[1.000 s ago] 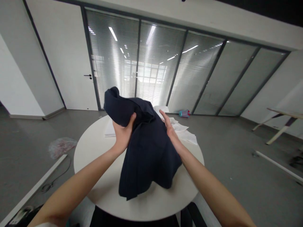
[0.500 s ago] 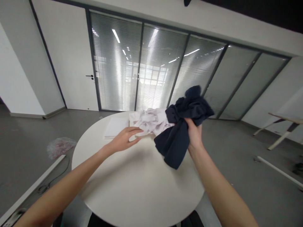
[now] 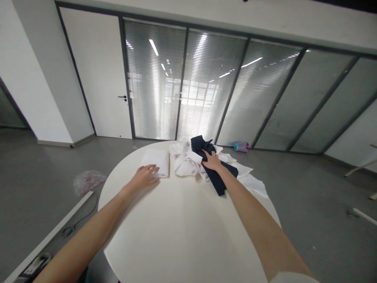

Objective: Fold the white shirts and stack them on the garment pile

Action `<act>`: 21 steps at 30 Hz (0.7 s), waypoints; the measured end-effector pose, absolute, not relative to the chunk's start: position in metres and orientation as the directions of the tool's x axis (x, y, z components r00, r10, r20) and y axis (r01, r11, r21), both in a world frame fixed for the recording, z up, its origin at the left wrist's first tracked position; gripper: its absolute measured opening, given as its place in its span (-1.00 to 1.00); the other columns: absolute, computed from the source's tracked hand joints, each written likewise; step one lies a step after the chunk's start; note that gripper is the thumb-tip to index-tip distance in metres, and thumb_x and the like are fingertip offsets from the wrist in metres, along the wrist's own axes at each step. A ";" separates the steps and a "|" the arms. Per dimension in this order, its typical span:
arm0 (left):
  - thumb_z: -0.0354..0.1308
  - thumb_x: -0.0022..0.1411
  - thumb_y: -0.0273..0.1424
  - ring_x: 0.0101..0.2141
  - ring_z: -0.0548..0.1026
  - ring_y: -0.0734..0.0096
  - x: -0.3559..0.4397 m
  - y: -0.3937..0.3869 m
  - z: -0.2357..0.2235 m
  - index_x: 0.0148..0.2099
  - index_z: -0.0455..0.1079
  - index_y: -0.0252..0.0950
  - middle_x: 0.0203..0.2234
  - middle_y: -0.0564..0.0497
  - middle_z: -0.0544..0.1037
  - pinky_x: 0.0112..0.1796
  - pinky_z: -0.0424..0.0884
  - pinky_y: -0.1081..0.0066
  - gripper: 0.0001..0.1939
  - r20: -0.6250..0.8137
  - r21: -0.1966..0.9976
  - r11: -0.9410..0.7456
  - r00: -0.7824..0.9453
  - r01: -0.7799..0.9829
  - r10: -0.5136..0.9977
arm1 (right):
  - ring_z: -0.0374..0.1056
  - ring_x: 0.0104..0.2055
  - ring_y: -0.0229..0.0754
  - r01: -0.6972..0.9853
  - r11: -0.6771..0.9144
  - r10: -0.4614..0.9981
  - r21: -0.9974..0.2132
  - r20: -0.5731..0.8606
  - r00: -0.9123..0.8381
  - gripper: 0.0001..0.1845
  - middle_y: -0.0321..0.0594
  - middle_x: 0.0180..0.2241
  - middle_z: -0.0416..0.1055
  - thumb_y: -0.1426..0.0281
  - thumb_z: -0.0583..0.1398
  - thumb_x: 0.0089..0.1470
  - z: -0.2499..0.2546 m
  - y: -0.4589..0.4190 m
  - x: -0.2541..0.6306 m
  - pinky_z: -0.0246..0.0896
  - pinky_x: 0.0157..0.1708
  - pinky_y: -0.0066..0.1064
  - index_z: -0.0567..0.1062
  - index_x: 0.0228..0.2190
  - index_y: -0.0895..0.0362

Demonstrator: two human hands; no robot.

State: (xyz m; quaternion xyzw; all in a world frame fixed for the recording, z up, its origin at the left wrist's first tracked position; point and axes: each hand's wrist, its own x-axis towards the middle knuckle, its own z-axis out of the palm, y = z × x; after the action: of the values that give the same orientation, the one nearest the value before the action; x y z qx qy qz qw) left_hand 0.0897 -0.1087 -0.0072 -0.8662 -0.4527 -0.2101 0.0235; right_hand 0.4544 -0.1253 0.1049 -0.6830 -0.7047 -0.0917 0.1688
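A crumpled navy blue garment lies on top of a loose heap of white garments at the far side of the round table. My right hand rests on the navy cloth with fingers spread, not wrapped around it. To the left of the heap lies a flat, neatly folded white cloth. My left hand is at its near left corner, fingers apart and slightly bent, and the fingertips appear to touch its edge.
The white round table fills the space before me. On the floor are a clear plastic bag at left, a blue and pink cylindrical item beyond the table, and a white beam with a cable. Glass partitions stand behind.
My right hand has lowered the navy garment from the air onto the white heap and loosened its grip. My left hand has moved from the heap leftward to the folded white cloth. The view has shifted.
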 end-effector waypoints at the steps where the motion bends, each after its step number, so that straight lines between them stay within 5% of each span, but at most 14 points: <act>1: 0.18 0.20 -0.25 0.14 0.40 0.09 0.089 -0.108 -0.006 0.20 0.36 -0.17 0.17 -0.14 0.41 0.15 0.27 0.14 -0.49 0.364 0.160 -0.589 0.507 0.792 0.782 | 0.36 0.01 -0.06 0.993 0.041 0.939 -0.108 0.345 -0.001 -0.58 -0.09 0.07 0.34 0.24 0.19 0.24 0.096 -0.125 0.454 0.35 -0.04 -0.08 0.38 0.07 0.15; 5: 0.12 0.22 -0.39 0.10 0.44 0.17 0.085 -0.102 -0.001 0.16 0.39 -0.17 0.12 -0.10 0.46 0.14 0.28 0.24 -0.56 0.347 0.209 -0.587 0.502 0.782 0.792 | 0.33 0.07 0.08 0.989 -0.008 0.957 -0.149 0.287 0.051 -0.35 0.02 0.17 0.23 0.07 0.20 0.17 0.089 -0.125 0.468 0.29 0.01 -0.02 0.26 0.20 0.07; 8: 0.24 0.15 -0.20 0.17 0.35 0.03 0.077 -0.096 0.002 0.15 0.38 -0.25 0.15 -0.21 0.41 0.15 0.24 0.17 -0.47 0.370 0.291 -0.450 0.335 0.844 0.867 | 0.28 0.13 0.29 0.977 -0.086 0.959 -0.197 0.248 0.134 -0.02 0.13 0.28 0.03 -0.15 0.18 0.03 0.097 -0.126 0.488 0.21 0.04 0.10 0.00 0.34 -0.07; 11: 0.26 0.08 -0.04 0.05 0.45 -0.04 0.070 -0.092 0.005 0.02 0.44 -0.32 -0.01 -0.26 0.52 0.04 0.34 0.17 -0.43 0.246 0.500 -0.206 0.090 0.841 0.965 | 0.25 0.17 0.31 0.935 -0.152 0.943 -0.322 0.236 0.234 0.05 0.11 0.27 0.04 -0.23 0.10 0.02 0.103 -0.128 0.508 0.13 0.09 0.14 -0.16 0.37 -0.12; 17: 0.29 0.02 -0.27 -0.33 0.53 0.22 0.069 -0.088 0.007 0.09 0.31 -0.34 -0.31 -0.09 0.54 -0.32 0.44 0.35 -0.42 0.157 0.729 -0.051 -0.094 0.682 0.983 | 0.33 0.04 0.04 0.854 0.048 0.833 -0.518 0.493 0.252 -0.12 0.04 0.08 0.27 -0.15 0.02 0.14 0.092 -0.138 0.535 0.16 0.12 -0.02 0.04 0.34 0.02; 21: 0.23 -0.03 -0.44 -0.29 0.51 0.29 0.071 -0.092 0.032 0.15 0.28 -0.33 -0.25 -0.09 0.51 -0.35 0.43 0.42 -0.37 0.349 0.841 -0.176 -0.264 0.511 0.899 | 0.36 -0.11 -0.03 0.837 0.236 0.689 -0.494 0.692 0.214 -0.22 0.04 -0.02 0.30 -0.06 0.11 0.12 0.086 -0.155 0.539 0.29 0.02 -0.06 0.26 0.23 0.12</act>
State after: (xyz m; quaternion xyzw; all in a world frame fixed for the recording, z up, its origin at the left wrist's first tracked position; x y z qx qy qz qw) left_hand 0.0712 -0.0925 0.0323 -0.5757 -0.6124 -0.5067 -0.1917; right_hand 0.5385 -0.1550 0.0861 -0.6132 -0.6221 -0.0766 0.4808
